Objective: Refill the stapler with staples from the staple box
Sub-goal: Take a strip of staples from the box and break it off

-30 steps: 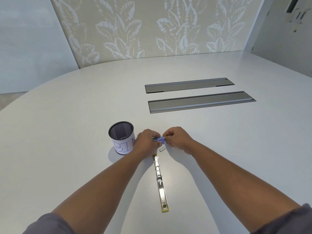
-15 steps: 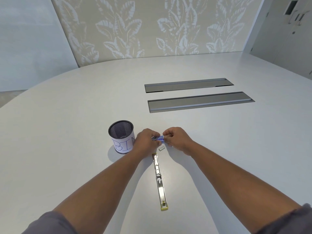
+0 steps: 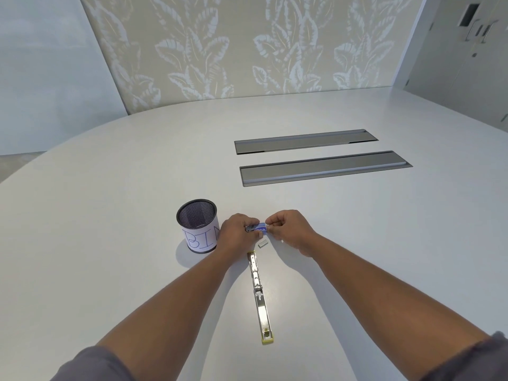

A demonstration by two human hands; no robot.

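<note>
Stapler (image 3: 260, 295): lies opened flat, nearer than both hands.
Staple box (image 3: 259, 228): pinched between left hand (image 3: 237, 233) and right hand (image 3: 290, 229) fingers.
Staple strip (image 3: 263, 243): just below fingers.
Bin (image 3: 198, 226): left of them.

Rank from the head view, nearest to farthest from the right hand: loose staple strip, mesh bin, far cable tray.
From the right hand:
1. Loose staple strip, on the table just beside it.
2. Mesh bin, beyond the left hand.
3. Far cable tray, across the table.
</note>
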